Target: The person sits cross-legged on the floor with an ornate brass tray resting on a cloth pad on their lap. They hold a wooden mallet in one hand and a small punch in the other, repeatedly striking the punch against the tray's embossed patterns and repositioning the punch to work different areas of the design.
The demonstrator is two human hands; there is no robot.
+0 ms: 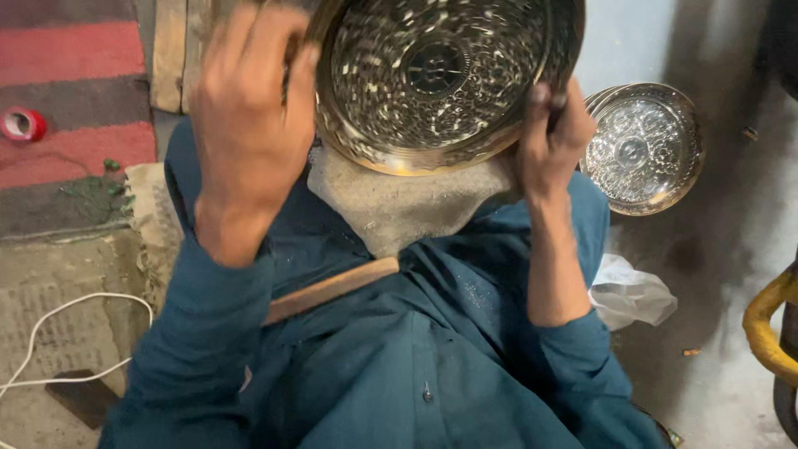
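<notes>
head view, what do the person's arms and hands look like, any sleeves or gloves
Both arms wear loose teal-blue sleeves of one garment, pushed up so the forearms are bare. The left hand and right hand are bare too: no gloves, and no rings, watch or bracelets show. The left sleeve bunches lower on the forearm than the right sleeve. Pale dust specks the cloth.

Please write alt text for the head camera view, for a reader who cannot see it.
Seen from above, a person in teal clothing holds an engraved brass bowl on a grey pad, left hand on its rim and right hand gripping a thin dark tool. More engraved plates lie right, a wooden stick on the lap.
</notes>
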